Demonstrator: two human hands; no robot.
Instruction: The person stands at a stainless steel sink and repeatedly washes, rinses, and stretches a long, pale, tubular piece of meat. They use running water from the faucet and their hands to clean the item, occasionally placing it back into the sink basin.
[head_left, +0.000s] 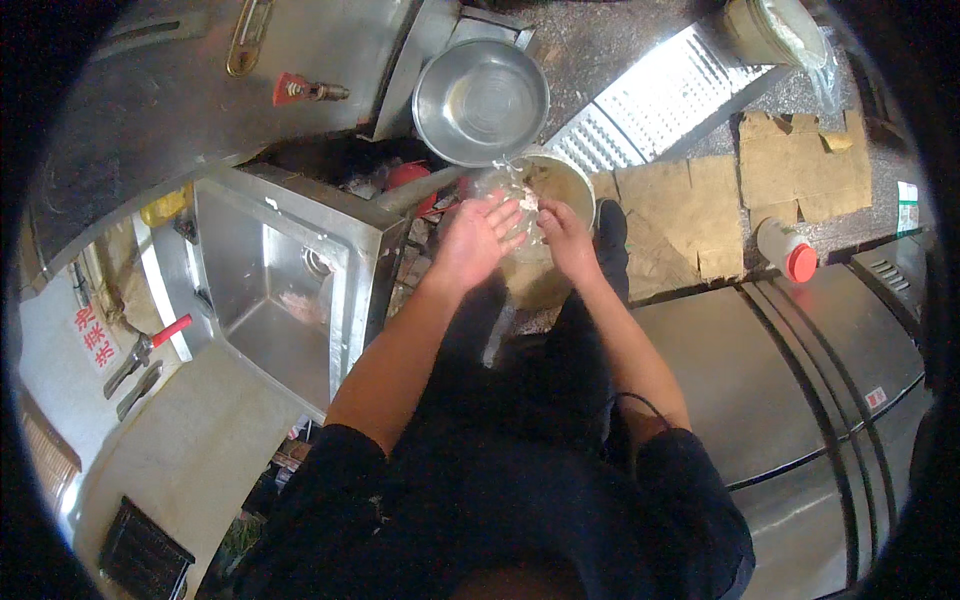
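Observation:
My left hand (480, 238) is held palm up with its fingers apart and nothing in its grasp. Close to its right, my right hand (568, 236) has curled fingers; whether something small is pinched in them cannot be made out. Between the fingertips are pale, wet scraps (529, 201). Both hands are over a large whitish bucket (574, 174) on the floor, between my legs. Something clear and shiny, perhaps plastic film or water, shows beneath the fingers. A round metal basin (480, 101) is just beyond the bucket, close to its rim.
On the left is a stainless steel sink (255, 322) with pinkish matter (304, 306) inside. A perforated metal drain cover (652, 94) and flattened cardboard (675, 214) lie on the floor. A red-lidded jar (784, 247) stands by a steel cabinet (720, 367) at right.

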